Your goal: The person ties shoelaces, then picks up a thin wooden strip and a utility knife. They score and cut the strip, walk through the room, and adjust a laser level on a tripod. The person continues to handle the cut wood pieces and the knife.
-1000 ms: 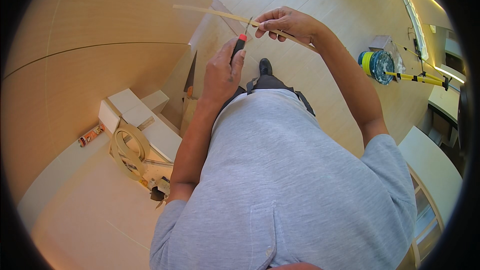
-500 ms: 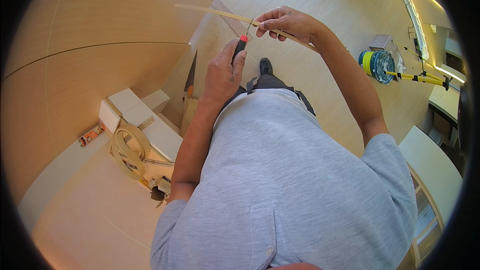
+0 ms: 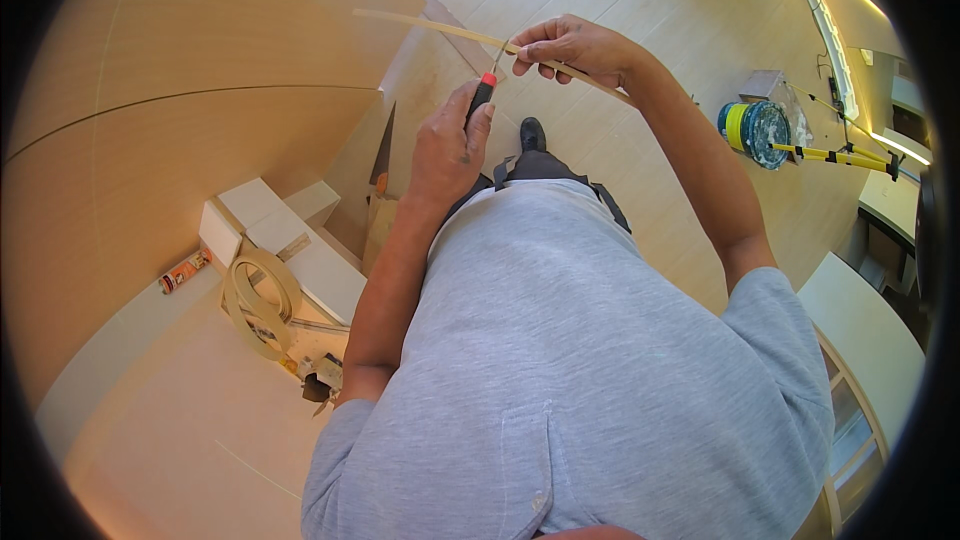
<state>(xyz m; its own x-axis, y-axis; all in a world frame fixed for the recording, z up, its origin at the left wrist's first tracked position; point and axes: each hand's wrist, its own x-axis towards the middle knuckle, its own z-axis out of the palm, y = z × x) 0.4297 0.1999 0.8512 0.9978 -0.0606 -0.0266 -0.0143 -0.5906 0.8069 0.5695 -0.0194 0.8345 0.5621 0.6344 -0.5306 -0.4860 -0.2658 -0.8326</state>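
Observation:
My left hand (image 3: 447,150) is wrapped round the black handle of a red-tipped cutting tool (image 3: 482,91), its thin blade raised to a long, pale wooden strip (image 3: 440,26). My right hand (image 3: 575,50) pinches that strip just right of the blade. The strip reaches leftward over the edge of a large wooden panel and runs back under my right hand toward the wrist. My dark shoe (image 3: 532,133) shows on the floor below.
Left are a wooden panel (image 3: 200,20), white boards (image 3: 300,260), coiled edging (image 3: 260,295), an orange tube (image 3: 183,270) and a saw (image 3: 385,150). Right are a bucket (image 3: 760,135) with yellow poles (image 3: 840,158), a white rail (image 3: 830,30) and a pale worktop (image 3: 865,320).
Both hands keep their grips. My left hand and the tool have shifted very slightly right, and the strip's far tip sits a little farther right.

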